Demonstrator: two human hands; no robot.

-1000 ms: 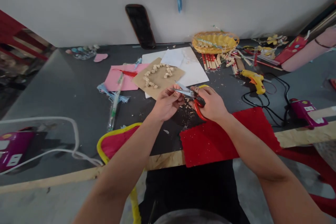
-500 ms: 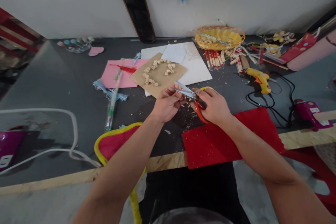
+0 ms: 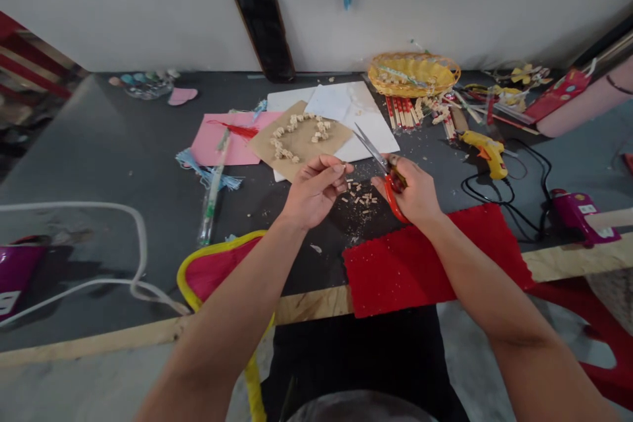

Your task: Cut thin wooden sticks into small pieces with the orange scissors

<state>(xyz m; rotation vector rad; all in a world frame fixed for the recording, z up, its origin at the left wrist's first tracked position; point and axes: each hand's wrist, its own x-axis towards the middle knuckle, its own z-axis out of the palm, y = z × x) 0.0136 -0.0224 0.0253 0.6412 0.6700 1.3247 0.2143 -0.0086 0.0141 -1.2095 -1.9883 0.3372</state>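
My right hand [image 3: 414, 191] holds a pair of scissors [image 3: 372, 148] by its red and dark handles, the blades pointing up and to the left. A narrow gap shows between the blades. My left hand [image 3: 316, 188] is closed in a pinch, thumb against forefinger; what sits between the fingertips is too small to make out. Short cut pieces of stick [image 3: 363, 198] lie scattered on the dark table between my hands. Beyond them, a brown sheet of paper [image 3: 301, 109] bears small pale clusters [image 3: 283, 150] set in a curve.
A red felt cloth [image 3: 400, 270] lies under my right forearm. At right are a yellow glue gun [image 3: 487, 150] with a black cord and a purple power strip [image 3: 583, 214]. A yellow basket [image 3: 414, 74] and red-tipped sticks [image 3: 403, 111] stand behind. A phone [image 3: 265, 33] leans on the wall.
The scissors have come away from my left fingertips, moving right with my right hand and turning more upright. My left hand stays nearly in place, and the cut pieces are now uncovered.
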